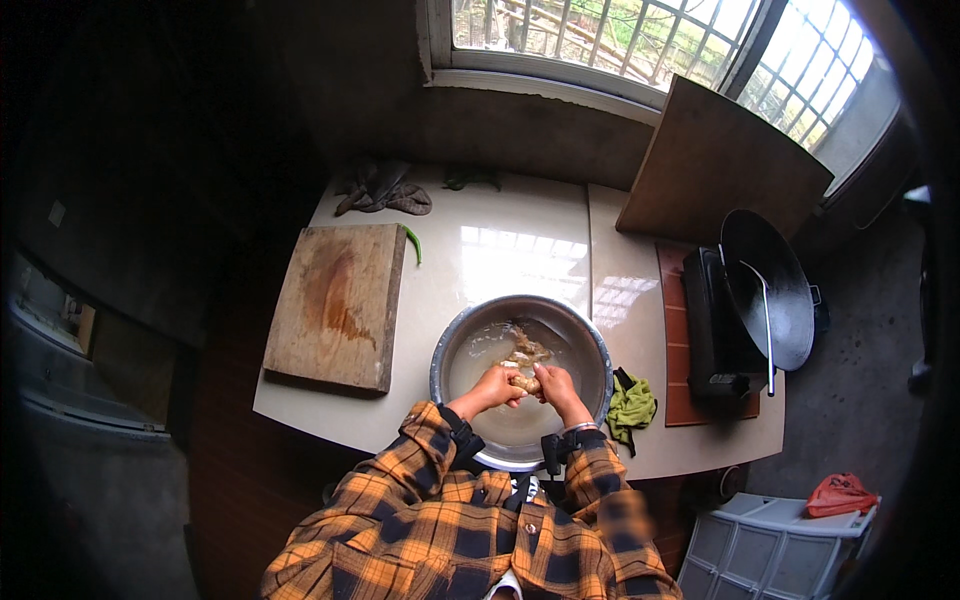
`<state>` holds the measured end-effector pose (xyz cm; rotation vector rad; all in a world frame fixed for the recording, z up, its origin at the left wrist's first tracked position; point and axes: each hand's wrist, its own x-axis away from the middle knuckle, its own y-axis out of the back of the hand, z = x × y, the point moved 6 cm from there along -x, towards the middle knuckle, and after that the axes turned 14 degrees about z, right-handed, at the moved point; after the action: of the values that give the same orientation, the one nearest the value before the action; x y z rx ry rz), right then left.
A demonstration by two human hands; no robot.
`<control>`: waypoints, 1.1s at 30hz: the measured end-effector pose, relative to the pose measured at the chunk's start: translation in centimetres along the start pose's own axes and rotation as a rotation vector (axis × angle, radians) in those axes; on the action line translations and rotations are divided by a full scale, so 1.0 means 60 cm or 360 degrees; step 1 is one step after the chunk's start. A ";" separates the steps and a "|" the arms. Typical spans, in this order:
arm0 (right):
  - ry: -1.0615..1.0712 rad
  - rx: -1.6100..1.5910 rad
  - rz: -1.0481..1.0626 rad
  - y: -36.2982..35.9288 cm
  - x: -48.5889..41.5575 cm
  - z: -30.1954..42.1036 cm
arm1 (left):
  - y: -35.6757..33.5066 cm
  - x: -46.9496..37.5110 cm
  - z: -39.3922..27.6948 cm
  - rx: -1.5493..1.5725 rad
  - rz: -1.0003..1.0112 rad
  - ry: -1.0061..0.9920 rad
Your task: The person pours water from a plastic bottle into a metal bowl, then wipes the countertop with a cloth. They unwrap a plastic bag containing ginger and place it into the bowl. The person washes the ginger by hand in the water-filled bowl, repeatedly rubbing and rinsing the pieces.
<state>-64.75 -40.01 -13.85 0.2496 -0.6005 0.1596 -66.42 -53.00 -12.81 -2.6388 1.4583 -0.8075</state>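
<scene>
A large metal basin (448, 330) with cloudy water stands at the counter's near edge, in front of me. Over it, my left hand (496, 387) and my right hand (556, 385) hold one brownish, knobbly food piece (526, 384) between them, too small to name surely. My left fingers grip its left side and my right fingers its right side. More pale brown pieces (526, 348) lie in the water just beyond my fingers. A yellow-green cloth (632, 403) lies against the basin's right side.
Left on the counter (450, 210) lies a thick wooden chopping board (337, 307), a green chili pepper (412, 244) at its corner. Dark cloths (384, 191) are behind it. At right, a wok (776, 300) with a metal utensil (766, 322) rests tilted by a black stove (709, 330). A brown board (720, 165) leans near the window.
</scene>
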 end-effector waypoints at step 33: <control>-0.0150 -0.0957 0.0498 -0.044 -0.001 -0.069 | 0.069 0.015 0.059 0.0009 -0.0481 0.0187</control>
<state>-61.97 -41.38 -17.67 -0.4236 -0.7514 0.2612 -67.71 -56.85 -16.54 -2.8941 1.0857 -1.0015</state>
